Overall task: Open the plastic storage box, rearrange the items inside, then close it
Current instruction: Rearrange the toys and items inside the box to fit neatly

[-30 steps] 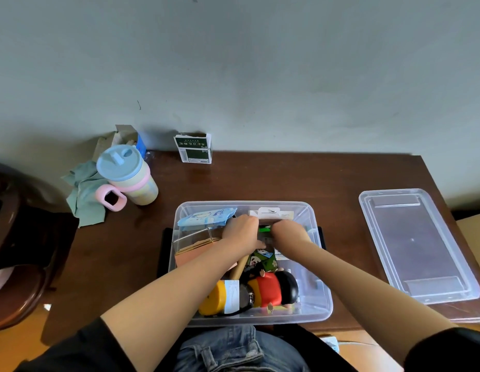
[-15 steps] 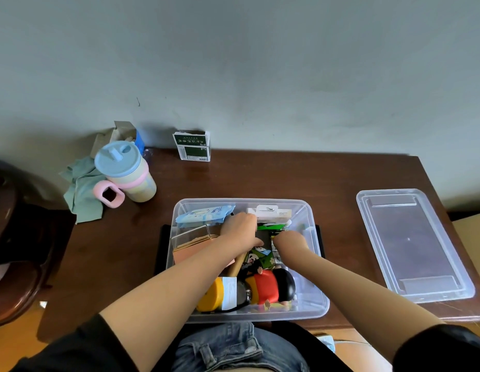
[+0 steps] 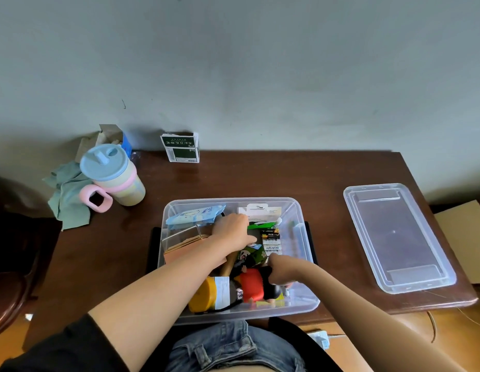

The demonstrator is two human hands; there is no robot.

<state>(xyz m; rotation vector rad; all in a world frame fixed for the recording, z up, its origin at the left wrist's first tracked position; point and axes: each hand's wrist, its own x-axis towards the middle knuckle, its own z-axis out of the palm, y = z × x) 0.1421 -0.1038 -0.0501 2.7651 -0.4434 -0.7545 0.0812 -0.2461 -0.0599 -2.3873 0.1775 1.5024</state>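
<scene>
The clear plastic storage box [image 3: 304, 232] stands open at the table's near edge, full of small items. Its clear lid [image 3: 394, 237] lies flat on the table to the right. My left hand [image 3: 233, 229] reaches into the middle of the box beside a green packet [image 3: 261, 225] and some batteries [image 3: 271, 236]; its fingertips are hidden. My right hand [image 3: 283, 272] curls round the black head of a red and black toy figure [image 3: 252, 287] at the box's near side. A yellow roll [image 3: 204, 295], a panda packet [image 3: 249, 255] and a blue wipes pack [image 3: 196, 214] also lie inside.
A pastel cup with a blue lid and pink handle [image 3: 112, 178] stands at the back left beside a green cloth [image 3: 68, 200]. A small green and white carton [image 3: 181, 147] stands against the wall. A dark chair [image 3: 8, 264] is off the table's left side.
My right hand has drawn back from the green packet at the box's far middle to the toy figure near me and closed on it. My left hand has stayed put.
</scene>
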